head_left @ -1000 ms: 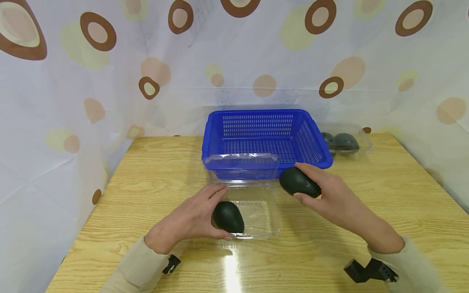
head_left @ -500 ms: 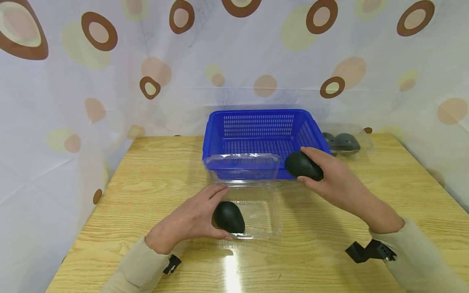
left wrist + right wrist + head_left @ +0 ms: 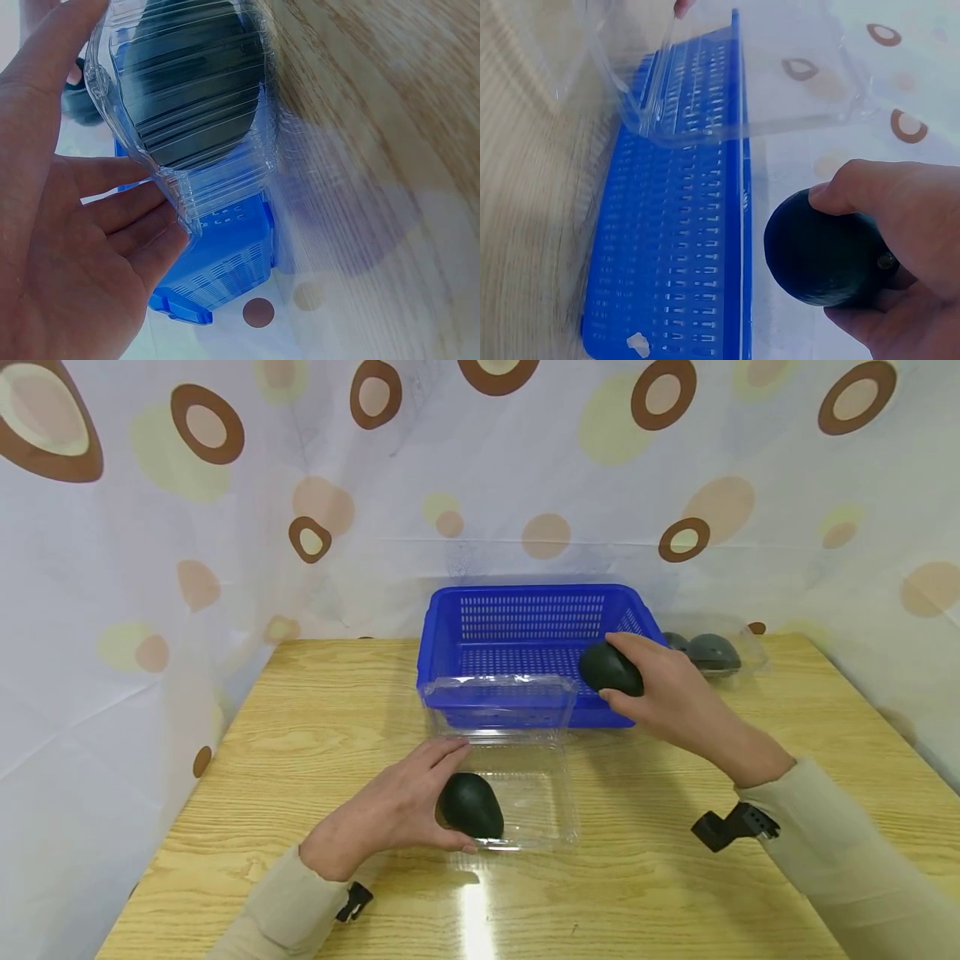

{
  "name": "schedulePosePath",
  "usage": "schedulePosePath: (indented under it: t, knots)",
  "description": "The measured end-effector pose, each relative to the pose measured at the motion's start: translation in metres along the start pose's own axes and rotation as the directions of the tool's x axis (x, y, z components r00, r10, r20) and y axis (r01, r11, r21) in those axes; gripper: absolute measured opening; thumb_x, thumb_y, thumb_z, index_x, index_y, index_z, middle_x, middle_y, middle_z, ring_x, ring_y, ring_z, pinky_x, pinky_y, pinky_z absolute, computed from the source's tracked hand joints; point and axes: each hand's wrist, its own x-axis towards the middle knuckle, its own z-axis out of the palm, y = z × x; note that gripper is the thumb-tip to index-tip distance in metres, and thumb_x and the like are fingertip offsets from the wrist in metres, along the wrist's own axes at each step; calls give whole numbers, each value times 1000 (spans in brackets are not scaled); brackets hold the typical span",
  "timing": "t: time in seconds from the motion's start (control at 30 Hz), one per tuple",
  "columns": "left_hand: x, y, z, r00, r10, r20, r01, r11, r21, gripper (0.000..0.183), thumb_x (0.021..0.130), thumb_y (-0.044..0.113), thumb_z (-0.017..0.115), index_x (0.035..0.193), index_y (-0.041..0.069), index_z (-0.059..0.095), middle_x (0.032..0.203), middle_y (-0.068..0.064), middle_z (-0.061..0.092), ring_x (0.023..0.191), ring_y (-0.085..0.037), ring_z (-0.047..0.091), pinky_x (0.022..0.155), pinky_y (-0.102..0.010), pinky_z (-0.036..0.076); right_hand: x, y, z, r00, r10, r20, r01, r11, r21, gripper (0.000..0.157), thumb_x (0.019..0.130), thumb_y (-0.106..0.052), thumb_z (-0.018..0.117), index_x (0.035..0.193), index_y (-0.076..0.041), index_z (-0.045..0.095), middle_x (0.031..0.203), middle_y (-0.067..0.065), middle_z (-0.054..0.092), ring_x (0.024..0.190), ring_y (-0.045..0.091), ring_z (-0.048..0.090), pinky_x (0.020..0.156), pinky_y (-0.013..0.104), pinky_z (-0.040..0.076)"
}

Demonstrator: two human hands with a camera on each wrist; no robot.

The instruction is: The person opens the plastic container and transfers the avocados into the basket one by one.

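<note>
In the head view my right hand grips a dark green avocado above the right front part of the blue basket. The right wrist view shows thumb and fingers around this avocado, its stem end toward the palm. My left hand holds the left side of a clear plastic clamshell container, thumb at the near edge and fingers at the far one. Another avocado lies in the container's left half. Through the ribbed wall it also shows in the left wrist view, near my left fingers.
The container's raised lid stands against the basket's front. Right of the basket, a second clear container with dark avocados sits by the patterned curtain. Everything stands on a wood-grain table.
My right hand has carried its avocado upward and away from me, from beside the container to over the basket. My left hand and the container keep their place.
</note>
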Motion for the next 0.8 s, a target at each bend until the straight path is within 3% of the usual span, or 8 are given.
schedulePosePath:
  t: [0.47, 0.8]
  knots:
    - [0, -1, 1, 1000, -17, 22, 17, 1000, -5, 114, 65, 67, 81, 148, -1, 41, 151, -16, 44, 141, -28, 42, 113, -40, 44, 37, 13, 12, 990, 93, 104, -91, 996, -24, 68, 93, -21, 66, 151, -2, 35, 150, 24, 43, 123, 44, 53, 87, 55, 54]
    - [0, 0, 2, 1000, -13, 12, 13, 1000, 8, 114, 66, 66, 81, 147, -3, 42, 150, -17, 45, 141, -30, 43, 114, -40, 42, 55, 23, 27, 989, 73, 132, -69, 997, -31, 64, 92, -16, 67, 149, -4, 39, 147, 25, 46, 121, 43, 55, 88, 56, 54]
